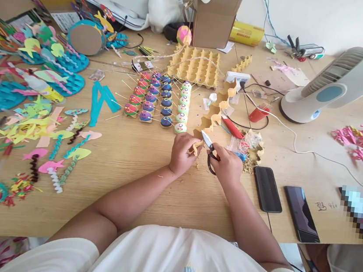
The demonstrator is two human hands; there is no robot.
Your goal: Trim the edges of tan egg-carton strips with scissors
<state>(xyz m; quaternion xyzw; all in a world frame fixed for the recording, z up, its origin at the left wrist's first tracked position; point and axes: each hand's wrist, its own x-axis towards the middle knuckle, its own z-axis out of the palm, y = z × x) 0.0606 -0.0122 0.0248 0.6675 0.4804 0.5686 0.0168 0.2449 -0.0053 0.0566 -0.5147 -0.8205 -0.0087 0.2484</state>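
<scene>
Near the middle of the table, my left hand (182, 156) is closed on a small piece of yellow egg carton (195, 147). My right hand (229, 165) grips a pair of scissors (211, 152) by the dark handles, its blades pointing up and left beside the carton piece. Just beyond my hands lies a long cut strip of egg carton (219, 110). To its left stand rows of painted egg-carton cups with faces, among them a row of white and green ones (183, 107) and a row of dark blue ones (166, 101).
A yellow egg tray (196, 67) lies at the back. On the right are a white fan (333, 88), a dark phone (267, 189) and another phone (302, 215). A red cup (259, 113) and carton scraps (254, 156) lie near my right hand. Paper fish crafts (52, 165) spread across the left.
</scene>
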